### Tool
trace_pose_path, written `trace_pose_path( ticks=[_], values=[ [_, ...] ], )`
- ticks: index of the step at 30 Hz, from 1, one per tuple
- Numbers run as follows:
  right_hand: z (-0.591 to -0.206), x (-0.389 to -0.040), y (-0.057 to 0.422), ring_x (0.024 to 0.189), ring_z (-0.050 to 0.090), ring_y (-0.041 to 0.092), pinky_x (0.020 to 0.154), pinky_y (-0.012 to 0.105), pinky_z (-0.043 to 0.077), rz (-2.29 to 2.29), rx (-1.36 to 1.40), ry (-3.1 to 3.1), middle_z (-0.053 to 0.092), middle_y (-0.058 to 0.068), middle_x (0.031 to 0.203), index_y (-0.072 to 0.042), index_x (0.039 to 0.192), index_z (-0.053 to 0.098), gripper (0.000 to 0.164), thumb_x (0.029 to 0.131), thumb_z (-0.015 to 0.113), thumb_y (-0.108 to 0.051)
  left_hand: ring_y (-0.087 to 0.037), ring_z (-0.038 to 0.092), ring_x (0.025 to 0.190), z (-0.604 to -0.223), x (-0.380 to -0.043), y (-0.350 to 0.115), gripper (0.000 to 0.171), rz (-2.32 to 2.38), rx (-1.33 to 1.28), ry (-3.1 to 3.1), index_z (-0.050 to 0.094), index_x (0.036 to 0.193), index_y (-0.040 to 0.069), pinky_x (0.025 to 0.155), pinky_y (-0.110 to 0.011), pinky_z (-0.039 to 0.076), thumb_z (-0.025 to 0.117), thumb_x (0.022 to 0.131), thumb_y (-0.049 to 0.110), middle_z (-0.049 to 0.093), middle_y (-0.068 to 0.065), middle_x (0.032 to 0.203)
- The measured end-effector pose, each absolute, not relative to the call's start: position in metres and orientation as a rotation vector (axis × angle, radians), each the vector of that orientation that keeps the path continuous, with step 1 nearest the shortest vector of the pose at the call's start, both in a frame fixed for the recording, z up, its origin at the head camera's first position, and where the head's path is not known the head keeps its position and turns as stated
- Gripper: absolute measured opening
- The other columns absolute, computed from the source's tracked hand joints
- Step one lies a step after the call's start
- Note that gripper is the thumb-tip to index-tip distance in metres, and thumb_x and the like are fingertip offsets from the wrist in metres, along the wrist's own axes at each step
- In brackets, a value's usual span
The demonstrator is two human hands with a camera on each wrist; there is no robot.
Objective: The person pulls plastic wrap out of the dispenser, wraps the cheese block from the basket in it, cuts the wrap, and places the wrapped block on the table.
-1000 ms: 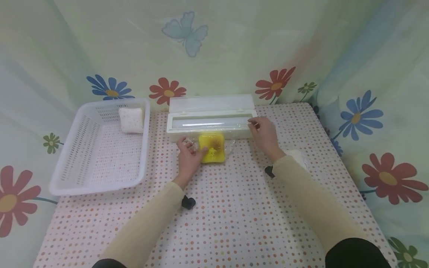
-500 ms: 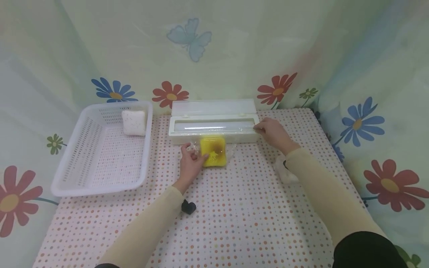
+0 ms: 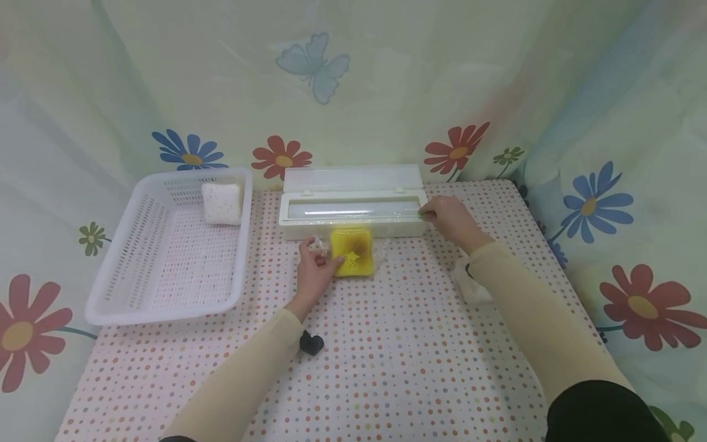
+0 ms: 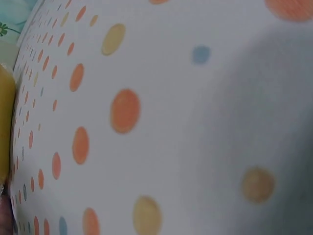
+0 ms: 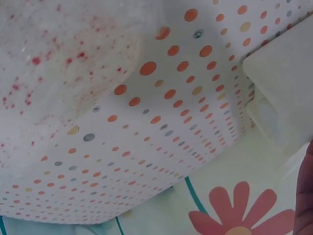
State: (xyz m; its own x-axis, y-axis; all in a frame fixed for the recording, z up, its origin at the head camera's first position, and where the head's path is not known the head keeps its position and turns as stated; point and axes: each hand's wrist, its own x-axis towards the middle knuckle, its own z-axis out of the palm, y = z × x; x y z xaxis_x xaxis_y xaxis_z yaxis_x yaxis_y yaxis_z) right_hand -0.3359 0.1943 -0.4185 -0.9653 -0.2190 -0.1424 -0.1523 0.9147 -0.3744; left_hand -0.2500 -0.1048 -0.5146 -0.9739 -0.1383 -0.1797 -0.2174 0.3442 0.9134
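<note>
A yellow toast-shaped slice point(image 3: 352, 253) with a browned top lies in clear cling film in front of a white cling film dispenser point(image 3: 353, 230), whose lid stands raised. My left hand point(image 3: 313, 275) holds the slice's left side, thumb on its edge and fingers at the crumpled film. The slice point(image 4: 6, 122) shows at the left border of the left wrist view. My right hand point(image 3: 453, 224) pinches at the dispenser's front right corner; I cannot tell what small part sits between the fingertips. In the right wrist view the dispenser's end point(image 5: 283, 73) shows beside a finger point(image 5: 304, 196).
A white slotted basket point(image 3: 166, 313) on the left holds a white speckled bread-like block point(image 3: 222, 204). Another white, red-speckled wrapped piece point(image 3: 469, 283) lies near my right forearm. A floral curtain point(image 3: 364, 92) hangs behind the dotted tablecloth point(image 3: 375, 368).
My right hand has shifted slightly right and its fingertips have closed in at the dispenser's corner. The left hand keeps its place on the slice. The head view has tilted a little.
</note>
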Motion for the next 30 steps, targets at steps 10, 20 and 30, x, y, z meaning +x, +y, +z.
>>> trace_pose_path(
  ticks=[10,20,30],
  values=[
    [-0.424,-0.3357,0.1925,0.119,0.063,0.041,0.106,0.053,0.052,-0.513,-0.386,2.968,0.069,0.024,0.123,0.003,0.121,0.07,0.024,0.1,0.06,-0.002,-0.033,0.062,0.124,-0.5149,-0.2494,-0.1054,0.085,1.719,-0.337,2.506,0.023,0.156,0.018,0.102,-0.047,0.055,0.076,0.092,0.034,0.061,-0.018,0.134],
    [-0.4224,-0.3383,0.196,0.122,0.062,0.042,0.108,0.053,0.05,-0.528,-0.45,2.939,0.068,0.025,0.126,0.003,0.122,0.07,0.025,0.1,0.06,-0.002,-0.033,0.062,0.121,-0.5116,-0.2495,-0.1061,0.086,1.704,-0.306,2.522,0.022,0.156,0.016,0.1,-0.047,0.055,0.075,0.093,0.038,0.061,-0.018,0.133],
    [-0.4223,-0.3378,0.1946,0.12,0.063,0.041,0.107,0.053,0.051,-0.478,-0.44,2.959,0.07,0.023,0.123,0.001,0.119,0.072,0.023,0.099,0.062,-0.004,-0.033,0.062,0.121,-0.5113,-0.2485,-0.1056,0.086,1.7,-0.328,2.512,0.022,0.156,0.018,0.102,-0.046,0.055,0.076,0.092,0.037,0.061,-0.017,0.132]
  ],
)
